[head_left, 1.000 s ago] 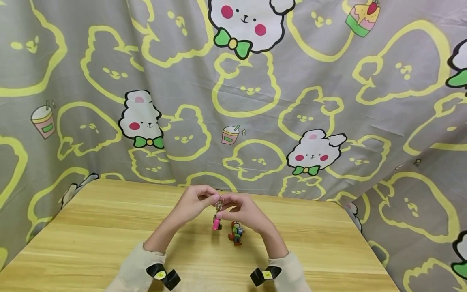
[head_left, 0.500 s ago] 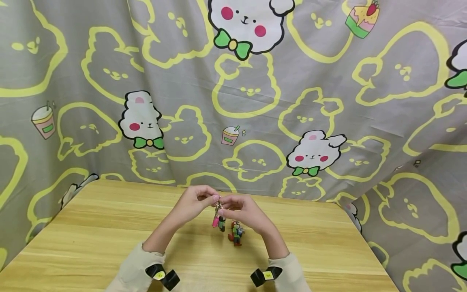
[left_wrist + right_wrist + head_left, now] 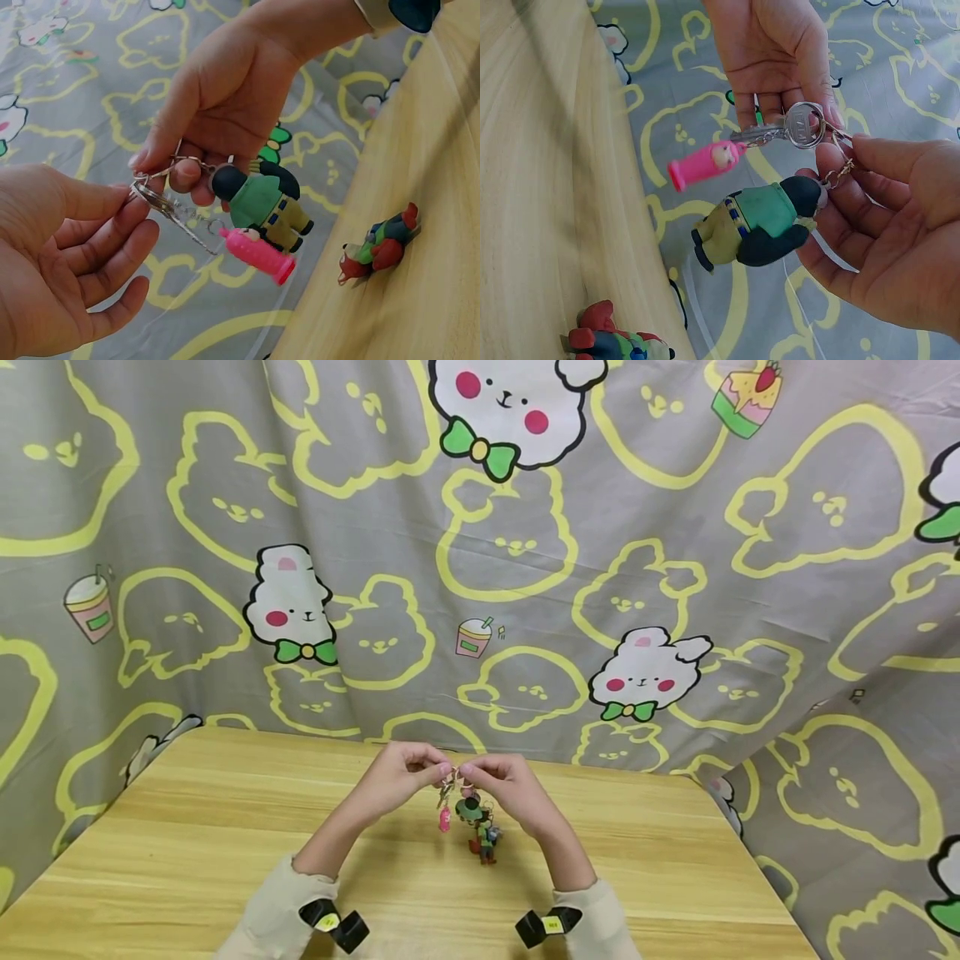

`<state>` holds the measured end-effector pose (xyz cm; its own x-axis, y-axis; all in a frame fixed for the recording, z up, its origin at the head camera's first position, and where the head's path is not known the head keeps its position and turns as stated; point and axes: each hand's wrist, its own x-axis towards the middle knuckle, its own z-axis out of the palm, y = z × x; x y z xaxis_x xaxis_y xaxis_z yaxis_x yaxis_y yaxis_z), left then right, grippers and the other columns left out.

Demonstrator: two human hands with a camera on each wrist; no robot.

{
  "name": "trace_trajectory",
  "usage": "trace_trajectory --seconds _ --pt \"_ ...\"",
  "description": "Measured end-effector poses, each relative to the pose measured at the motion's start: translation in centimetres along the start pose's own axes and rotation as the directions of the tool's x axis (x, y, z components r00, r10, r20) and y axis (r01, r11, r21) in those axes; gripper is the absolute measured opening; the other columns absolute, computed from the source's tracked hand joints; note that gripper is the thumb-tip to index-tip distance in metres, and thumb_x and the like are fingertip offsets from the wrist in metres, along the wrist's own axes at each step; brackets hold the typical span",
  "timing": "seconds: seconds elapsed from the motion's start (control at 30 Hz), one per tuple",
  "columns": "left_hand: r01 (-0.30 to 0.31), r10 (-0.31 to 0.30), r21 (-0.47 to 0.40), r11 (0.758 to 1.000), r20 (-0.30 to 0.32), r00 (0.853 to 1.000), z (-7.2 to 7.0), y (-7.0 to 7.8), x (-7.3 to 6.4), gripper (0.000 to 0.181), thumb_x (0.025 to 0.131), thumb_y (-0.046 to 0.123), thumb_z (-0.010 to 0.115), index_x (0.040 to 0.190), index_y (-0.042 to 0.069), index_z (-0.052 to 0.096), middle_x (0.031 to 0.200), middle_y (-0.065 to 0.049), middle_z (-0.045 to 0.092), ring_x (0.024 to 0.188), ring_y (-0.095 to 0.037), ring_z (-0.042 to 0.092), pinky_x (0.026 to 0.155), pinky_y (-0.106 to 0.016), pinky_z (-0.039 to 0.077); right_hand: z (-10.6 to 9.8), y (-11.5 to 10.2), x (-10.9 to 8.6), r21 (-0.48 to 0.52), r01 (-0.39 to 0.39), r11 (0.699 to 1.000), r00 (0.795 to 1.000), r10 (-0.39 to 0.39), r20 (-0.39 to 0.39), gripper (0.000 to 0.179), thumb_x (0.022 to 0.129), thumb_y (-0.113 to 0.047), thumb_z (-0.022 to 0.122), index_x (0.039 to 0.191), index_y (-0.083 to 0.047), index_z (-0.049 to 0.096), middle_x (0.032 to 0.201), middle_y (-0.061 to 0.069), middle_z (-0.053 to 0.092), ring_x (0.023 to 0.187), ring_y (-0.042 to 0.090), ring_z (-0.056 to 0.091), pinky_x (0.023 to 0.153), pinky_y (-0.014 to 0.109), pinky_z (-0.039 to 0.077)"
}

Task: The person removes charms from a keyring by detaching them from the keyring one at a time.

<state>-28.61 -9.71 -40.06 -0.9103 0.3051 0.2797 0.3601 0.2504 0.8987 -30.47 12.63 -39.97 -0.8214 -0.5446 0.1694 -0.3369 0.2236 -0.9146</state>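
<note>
My left hand pinches a metal key ring between thumb and fingers above the table. A silver key and a small pink figure charm hang from that ring. Facing it, my right hand pinches the ring and chain of a figure keychain with a green top and tan trousers. The fingertips of both hands nearly meet at the rings. In the left wrist view, the green-topped figure hangs beside the pink charm. Whether the two rings are linked, I cannot tell.
A red, fox-like figure keychain with a green top is on the wooden table, below my right hand. A grey curtain printed with yellow outlines and white animals hangs behind and beside the table.
My right hand's fingers have shifted up to the ring and drawn slightly right. The green-topped figure, mostly hidden before, now hangs in plain view, apart from the pink charm. The left hand stays put.
</note>
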Motion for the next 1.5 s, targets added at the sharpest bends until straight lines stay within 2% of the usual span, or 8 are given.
trace_trajectory --seconds 0.17,0.33,0.43,0.6,0.8,1.2,1.33,1.5 --pt "0.024 -0.024 0.004 1.0 -0.004 1.0 0.21 -0.13 0.02 0.016 0.099 0.016 0.068 0.101 0.004 0.077 0.088 -0.008 0.074 0.08 -0.015 0.066 0.075 -0.028 0.056 0.09 -0.01 0.01 0.018 0.009 1.0 1.0 -0.009 -0.012 0.029 0.104 -0.024 0.06 0.106 -0.001 0.076 0.101 0.02 0.073 0.086 0.016 0.068 0.084 0.03 0.056" --pt "0.042 -0.043 -0.055 0.998 -0.005 0.999 0.3 -0.02 0.06 0.022 0.101 0.02 0.065 0.106 0.003 0.077 0.093 -0.011 0.075 0.087 -0.016 0.068 0.084 -0.032 0.056 0.22 -0.18 0.03 0.015 0.023 1.0 0.998 -0.022 -0.06 0.028 0.103 -0.022 0.062 0.102 0.001 0.077 0.09 0.015 0.074 0.078 0.012 0.066 0.078 0.029 0.056" --pt "0.063 -0.061 -0.119 0.991 0.021 0.998 0.2 0.02 0.1 0.024 0.101 0.02 0.066 0.112 0.001 0.076 0.099 -0.012 0.076 0.092 -0.015 0.07 0.089 -0.033 0.057 0.2 -0.17 0.07 0.005 0.044 0.999 0.993 -0.043 -0.111 0.026 0.103 -0.021 0.063 0.1 0.0 0.077 0.086 0.021 0.072 0.076 0.013 0.065 0.075 0.028 0.055" --pt "0.098 -0.085 -0.174 0.98 0.08 0.993 0.11 -0.04 0.12 0.026 0.097 0.017 0.071 0.116 -0.001 0.073 0.103 -0.011 0.076 0.092 -0.012 0.071 0.092 -0.037 0.058 0.09 -0.02 0.12 0.025 0.094 0.995 0.982 -0.088 -0.169 0.024 0.102 -0.018 0.064 0.1 0.002 0.076 0.08 0.018 0.071 0.074 0.014 0.066 0.07 0.028 0.055" --pt "0.087 -0.075 -0.181 0.98 0.075 0.994 0.28 -0.08 0.08 0.026 0.098 0.018 0.069 0.114 -0.002 0.072 0.105 -0.009 0.076 0.093 -0.012 0.069 0.089 -0.029 0.057 0.18 -0.09 0.09 0.01 0.103 0.995 0.972 -0.098 -0.215 0.023 0.102 -0.019 0.064 0.099 0.001 0.076 0.081 0.023 0.071 0.07 0.011 0.064 0.067 0.025 0.054" --pt "0.114 -0.116 -0.203 0.973 0.001 0.993 0.56 0.63 0.06 0.022 0.103 0.021 0.062 0.111 0.002 0.072 0.098 -0.006 0.071 0.093 -0.018 0.067 0.094 -0.038 0.054 0.48 0.07 0.15 -0.067 0.106 0.992 0.983 -0.115 -0.144 0.023 0.101 -0.022 0.064 0.099 -0.004 0.079 0.088 0.018 0.075 0.076 0.015 0.069 0.071 0.025 0.056" --pt "0.11 -0.109 -0.199 0.974 0.018 0.994 0.52 0.51 0.11 0.025 0.104 0.022 0.06 0.108 0.0 0.071 0.095 -0.005 0.07 0.091 -0.017 0.067 0.094 -0.038 0.054 0.56 0.0 0.16 -0.068 0.102 0.992 0.984 -0.111 -0.14 0.024 0.102 -0.023 0.064 0.099 -0.003 0.078 0.086 0.019 0.074 0.076 0.014 0.068 0.07 0.024 0.054" --pt "0.088 -0.073 -0.19 0.978 0.082 0.994 0.24 0.21 0.08 0.028 0.104 0.02 0.058 0.106 -0.005 0.07 0.091 -0.008 0.069 0.086 -0.016 0.065 0.085 -0.032 0.055 0.64 -0.23 0.15 -0.085 0.109 0.99 0.983 -0.12 -0.141 0.024 0.102 -0.024 0.064 0.102 -0.006 0.079 0.087 0.016 0.075 0.075 0.014 0.066 0.066 0.023 0.052"
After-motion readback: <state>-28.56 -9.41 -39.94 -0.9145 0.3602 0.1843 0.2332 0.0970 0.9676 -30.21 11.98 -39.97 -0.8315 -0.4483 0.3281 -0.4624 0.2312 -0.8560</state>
